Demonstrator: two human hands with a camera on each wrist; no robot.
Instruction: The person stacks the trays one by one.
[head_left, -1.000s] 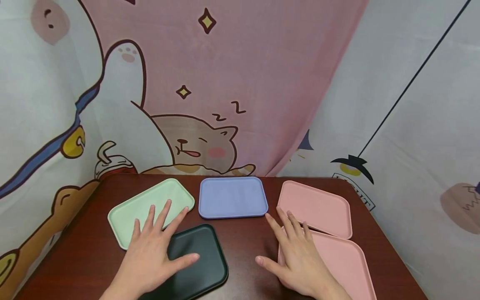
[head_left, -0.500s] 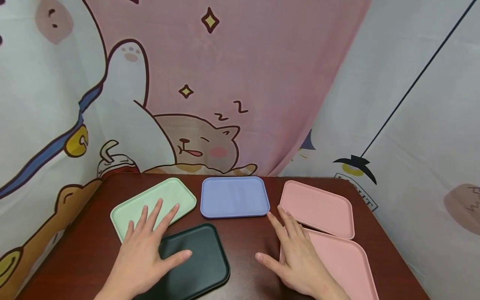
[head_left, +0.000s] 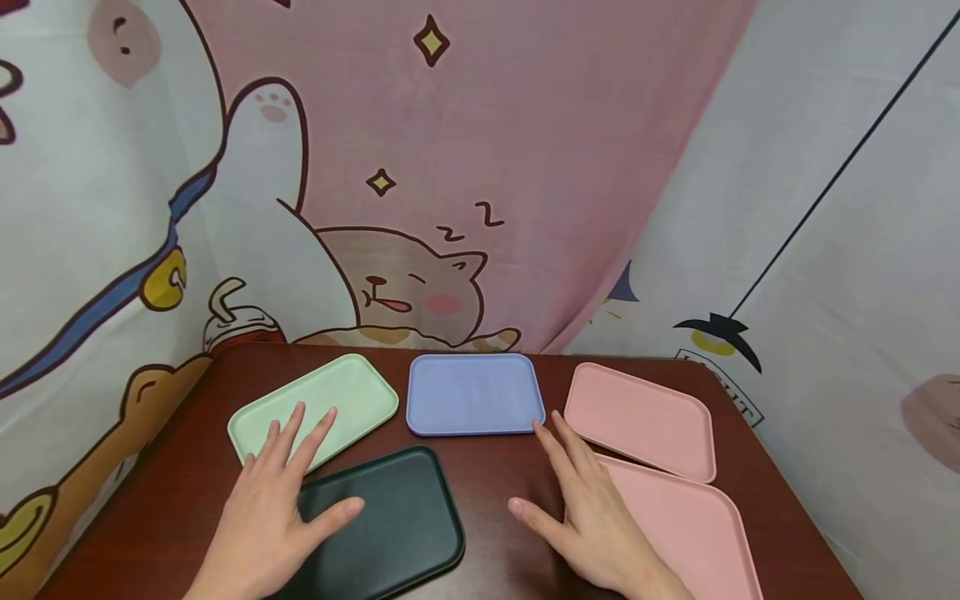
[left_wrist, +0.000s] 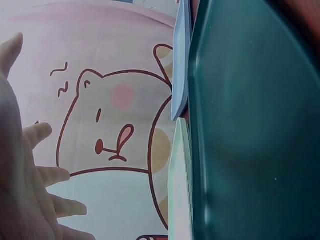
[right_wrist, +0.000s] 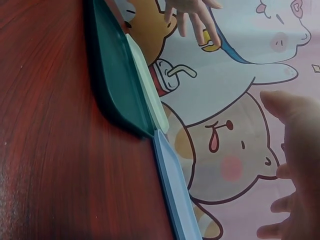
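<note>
Behind everything, from nine o'clock round to three, hangs a printed cloth backdrop (head_left: 540, 125) in pink and white, with a drowsy brown cat (head_left: 408, 292) drawn at its lower middle. Before it stands a dark red-brown table (head_left: 487, 483), wood-grained and glossy; the clock directions for the trays and hands are read from its middle.

At eight o'clock a dark green tray (head_left: 393, 517) with rounded corners lies flat. The near pink tray (head_left: 686, 525) sits at four o'clock, and the far pink tray (head_left: 641, 421) just beyond it at two, turned at a slant. A light green tray (head_left: 348, 392) lies aslant at ten o'clock, and a periwinkle-blue tray (head_left: 476, 394) sits nearly square at twelve.

Toward eight o'clock the left hand (head_left: 266, 500) is held above the table, fingers spread, gripping nothing; its thumb overlaps the dark green tray in the head view, its fingertips the light green one. The left wrist view shows air between this hand and the trays. Toward four o'clock the right hand (head_left: 592, 508) is raised likewise, fingers spread and holding nothing, over the near pink tray's inner edge, its index fingertip near the blue tray's five o'clock corner in the head view.

On the backdrop, smaller prints include a black hanging lamp (head_left: 720, 333) at three o'clock of the head view, a yellow bell (head_left: 161, 283) at nine, and a yellow star (head_left: 431, 40) at twelve.
</note>
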